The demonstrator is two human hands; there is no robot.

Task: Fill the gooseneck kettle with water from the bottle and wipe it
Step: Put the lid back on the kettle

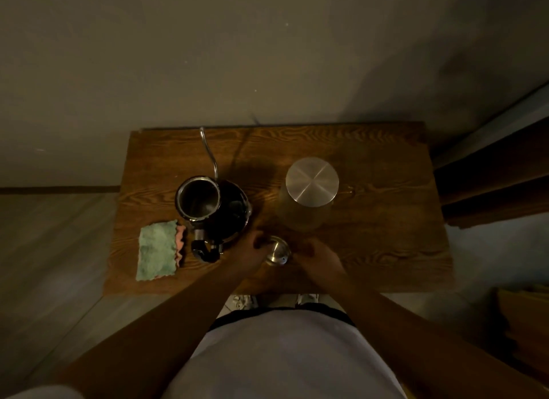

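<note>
Cupping a small steel lid [277, 251] at table [371, 238] front, left hand [252, 250] and right hand [319, 257] curl loosely round it. Bottle [309, 190] at 12 o'clock — capped, likely heavy and slick; grip its waist. Kettle [208, 208] at 10 o'clock — open, dark, thin spout; cloth [157, 250] beside.

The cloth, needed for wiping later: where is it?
Head view: the cloth lies flat at the table's front-left, just left of the kettle's handle.
</note>
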